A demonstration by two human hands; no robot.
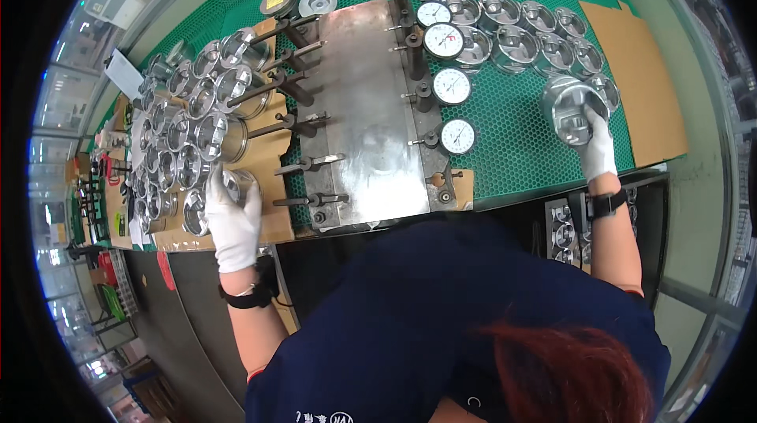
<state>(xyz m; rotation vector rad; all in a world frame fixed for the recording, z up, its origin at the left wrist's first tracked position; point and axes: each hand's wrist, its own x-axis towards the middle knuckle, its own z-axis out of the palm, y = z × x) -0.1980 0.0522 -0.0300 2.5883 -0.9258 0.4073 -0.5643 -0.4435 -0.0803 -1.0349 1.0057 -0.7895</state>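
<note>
My white-gloved right hand (599, 145) is closed on the rim of a metal engine piston (564, 108), held tilted with its hollow side partly showing, over the right end of a piston group. At the left, my white-gloved left hand (234, 222) has thumb and forefinger spread apart beside the near pistons. Its forefinger tip comes up to the lower edge of a shiny piston (223, 137). Another piston (239, 181) shows partly behind the gap between thumb and finger; contact with it is unclear.
Between my hands lies a steel plate (378, 123), flanked by dark clamp posts (296, 88) and round dial gauges (452, 86). Several pistons (516, 46) stand on green mesh matting (505, 123). Cardboard (643, 84) covers the right edge. More pistons (561, 234) sit below the bench.
</note>
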